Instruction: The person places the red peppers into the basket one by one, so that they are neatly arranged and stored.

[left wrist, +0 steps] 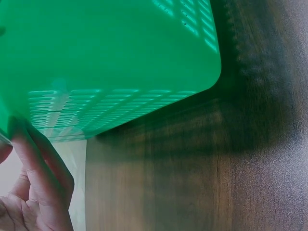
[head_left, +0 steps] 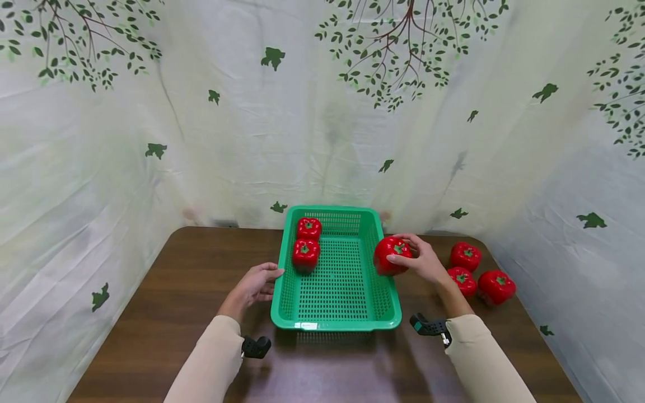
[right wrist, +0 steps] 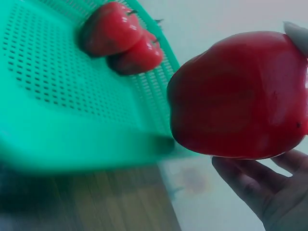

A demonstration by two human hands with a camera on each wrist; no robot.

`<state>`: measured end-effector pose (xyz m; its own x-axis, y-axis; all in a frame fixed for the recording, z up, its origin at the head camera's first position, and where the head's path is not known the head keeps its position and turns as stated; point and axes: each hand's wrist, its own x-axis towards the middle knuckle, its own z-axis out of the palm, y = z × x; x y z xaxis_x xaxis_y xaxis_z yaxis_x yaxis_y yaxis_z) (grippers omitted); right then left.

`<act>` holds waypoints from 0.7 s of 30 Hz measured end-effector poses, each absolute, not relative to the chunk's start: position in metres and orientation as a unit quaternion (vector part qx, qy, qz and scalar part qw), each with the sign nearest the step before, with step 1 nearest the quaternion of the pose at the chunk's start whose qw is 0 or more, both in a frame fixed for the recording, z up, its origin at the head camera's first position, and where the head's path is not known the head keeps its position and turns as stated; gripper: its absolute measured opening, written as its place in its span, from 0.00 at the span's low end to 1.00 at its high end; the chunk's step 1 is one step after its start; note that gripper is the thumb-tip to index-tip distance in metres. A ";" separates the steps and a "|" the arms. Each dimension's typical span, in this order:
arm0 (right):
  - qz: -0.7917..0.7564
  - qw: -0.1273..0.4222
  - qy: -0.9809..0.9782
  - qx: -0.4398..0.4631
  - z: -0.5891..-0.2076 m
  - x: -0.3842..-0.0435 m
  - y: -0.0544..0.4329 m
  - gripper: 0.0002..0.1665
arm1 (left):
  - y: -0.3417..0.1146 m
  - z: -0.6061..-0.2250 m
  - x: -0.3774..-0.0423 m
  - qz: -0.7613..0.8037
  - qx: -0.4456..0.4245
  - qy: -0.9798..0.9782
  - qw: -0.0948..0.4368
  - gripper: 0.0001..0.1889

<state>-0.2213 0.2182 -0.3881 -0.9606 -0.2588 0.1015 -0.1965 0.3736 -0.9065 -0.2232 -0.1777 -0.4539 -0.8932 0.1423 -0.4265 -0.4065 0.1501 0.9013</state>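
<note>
A green plastic basket (head_left: 336,324) with slotted walls sits in the middle of the table. Two red bell peppers (head_left: 305,256) lie inside it along the left wall, one behind the other. My left hand (head_left: 256,285) pinches the basket's left rim; in the left wrist view its fingers (left wrist: 45,161) reach up to the rim from outside. Over the basket's right rim, my right hand (head_left: 422,260) grips another red bell pepper (head_left: 387,254), stem up, between thumb and fingers. The right wrist view has this pepper (right wrist: 238,96) raised beside the rim.
Three more red bell peppers (head_left: 496,287) are grouped at the right edge of the brown wooden table (head_left: 201,268), partly behind my right forearm. A white cloth with a leaf print (head_left: 322,140) hangs behind the table and along both sides.
</note>
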 end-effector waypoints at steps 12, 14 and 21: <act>-0.532 0.080 0.829 -0.153 -0.393 -0.237 0.170 0.33 | -0.178 -0.453 -0.221 0.647 -0.092 0.727 0.210 0.18; -0.530 0.084 0.830 -0.152 -0.402 -0.245 0.166 0.34 | -0.178 -0.453 -0.220 0.645 -0.090 0.729 0.210 0.18; -0.527 0.086 0.834 -0.141 -0.414 -0.252 0.146 0.34 | -0.177 -0.454 -0.220 0.645 -0.090 0.731 0.206 0.19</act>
